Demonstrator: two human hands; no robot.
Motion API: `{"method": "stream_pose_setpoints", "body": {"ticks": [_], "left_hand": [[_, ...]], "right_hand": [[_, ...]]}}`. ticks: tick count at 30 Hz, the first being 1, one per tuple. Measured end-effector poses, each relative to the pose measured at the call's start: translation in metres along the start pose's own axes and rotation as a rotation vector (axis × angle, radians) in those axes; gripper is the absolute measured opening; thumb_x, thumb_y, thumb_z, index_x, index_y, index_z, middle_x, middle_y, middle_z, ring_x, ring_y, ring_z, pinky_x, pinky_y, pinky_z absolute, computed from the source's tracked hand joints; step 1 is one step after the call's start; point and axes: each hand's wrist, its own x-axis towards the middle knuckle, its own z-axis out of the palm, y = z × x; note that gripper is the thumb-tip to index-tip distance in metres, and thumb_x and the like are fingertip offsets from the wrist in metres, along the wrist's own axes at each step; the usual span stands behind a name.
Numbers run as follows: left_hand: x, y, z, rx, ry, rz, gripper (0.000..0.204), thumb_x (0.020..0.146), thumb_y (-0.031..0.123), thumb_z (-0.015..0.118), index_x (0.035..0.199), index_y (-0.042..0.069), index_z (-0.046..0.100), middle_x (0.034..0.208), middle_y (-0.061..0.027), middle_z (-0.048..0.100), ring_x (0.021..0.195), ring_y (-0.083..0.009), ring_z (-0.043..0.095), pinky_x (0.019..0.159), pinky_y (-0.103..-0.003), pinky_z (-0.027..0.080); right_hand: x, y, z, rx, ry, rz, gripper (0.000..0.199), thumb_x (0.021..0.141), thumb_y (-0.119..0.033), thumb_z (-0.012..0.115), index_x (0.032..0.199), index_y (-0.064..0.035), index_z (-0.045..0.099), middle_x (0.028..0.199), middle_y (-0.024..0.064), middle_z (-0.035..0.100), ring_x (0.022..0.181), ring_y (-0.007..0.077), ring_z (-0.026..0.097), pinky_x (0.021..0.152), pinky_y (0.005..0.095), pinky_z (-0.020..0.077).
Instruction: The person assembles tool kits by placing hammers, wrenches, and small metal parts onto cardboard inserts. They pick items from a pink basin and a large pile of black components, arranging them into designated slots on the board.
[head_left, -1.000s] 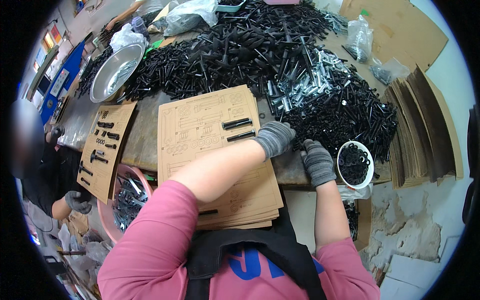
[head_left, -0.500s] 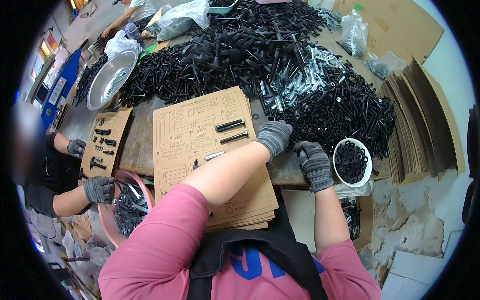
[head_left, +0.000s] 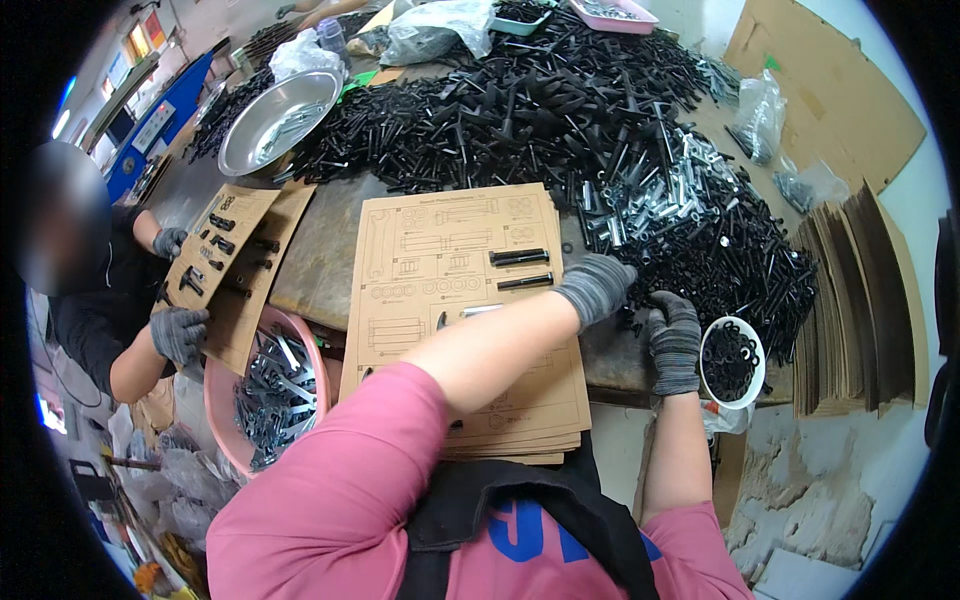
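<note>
Both my hands wear grey knit gloves. My left hand point(head_left: 597, 290) reaches across the card stack to the near edge of a heap of small black parts point(head_left: 690, 255), its fingers bent together; whatever they hold is hidden. My right hand point(head_left: 674, 340) is curled at the same edge, just left of a white bowl of black washers point(head_left: 731, 362), and its fingertips' contents cannot be made out. Under my left forearm lies a stack of printed brown cards point(head_left: 400, 300). Two black bolts point(head_left: 520, 257) rest on the top card, and a silver part point(head_left: 482, 310) is partly covered by my arm.
Black bolts point(head_left: 480, 120) and silver sleeves point(head_left: 670, 195) are heaped across the table. Brown cards point(head_left: 850, 300) stand at right. To the left are a steel bowl point(head_left: 235, 150), a pink basin of wrenches point(head_left: 222, 420), and a co-worker's gloved hand point(head_left: 180, 335) on a loaded card point(head_left: 232, 235).
The view has shifted, moving the scene rightward. My hands stay at the heap's edge. The co-worker's loaded card is now raised and tilted over another one, a gloved hand at its near end.
</note>
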Motion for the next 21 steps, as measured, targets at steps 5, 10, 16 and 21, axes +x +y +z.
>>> {"method": "stream_pose_setpoints", "body": {"ticks": [5, 10, 16, 21], "left_hand": [[-0.049, -0.088, -0.031, -0.043, 0.105, -0.02, 0.017, 0.077, 0.017, 0.056, 0.091, 0.009, 0.059, 0.08, -0.0133, 0.062, 0.078, -0.0302, 0.06, 0.071, -0.04, 0.048], [-0.109, -0.163, -0.038, 0.364, -0.116, -0.067, 0.016, 0.08, 0.018, 0.052, 0.093, 0.01, 0.057, 0.086, -0.0122, 0.059, 0.08, -0.0297, 0.06, 0.07, -0.039, 0.048], [-0.133, -0.179, -0.026, 0.02, 0.0, -0.281, 0.019, 0.081, 0.02, 0.054, 0.096, 0.009, 0.059, 0.09, -0.0128, 0.062, 0.082, -0.0281, 0.06, 0.074, -0.037, 0.047], [-0.138, -0.186, -0.015, -0.489, 0.175, -0.552, 0.026, 0.08, 0.021, 0.06, 0.102, 0.006, 0.059, 0.091, -0.0123, 0.064, 0.084, -0.0222, 0.059, 0.078, -0.031, 0.045]], "right_hand": [[0.015, -0.015, -0.002, -0.045, -0.107, -0.133, 0.024, 0.072, -0.008, 0.057, 0.095, -0.0092, 0.06, 0.092, 0.012, 0.059, 0.09, 0.0281, 0.055, 0.081, 0.0363, 0.0441], [0.05, -0.083, 0.018, 0.119, -0.313, -0.295, 0.022, 0.072, -0.006, 0.058, 0.094, -0.0085, 0.061, 0.09, 0.0107, 0.06, 0.089, 0.0253, 0.056, 0.08, 0.0348, 0.0445], [0.084, -0.17, 0.098, -0.172, -0.677, -0.55, 0.023, 0.079, -0.015, 0.054, 0.1, -0.0129, 0.06, 0.098, 0.0119, 0.058, 0.091, 0.0262, 0.056, 0.082, 0.0352, 0.0466], [0.079, -0.217, 0.115, -0.264, -0.732, -0.588, 0.025, 0.08, -0.012, 0.053, 0.104, -0.0163, 0.06, 0.1, 0.0144, 0.056, 0.093, 0.0285, 0.058, 0.079, 0.0393, 0.0479]]}}
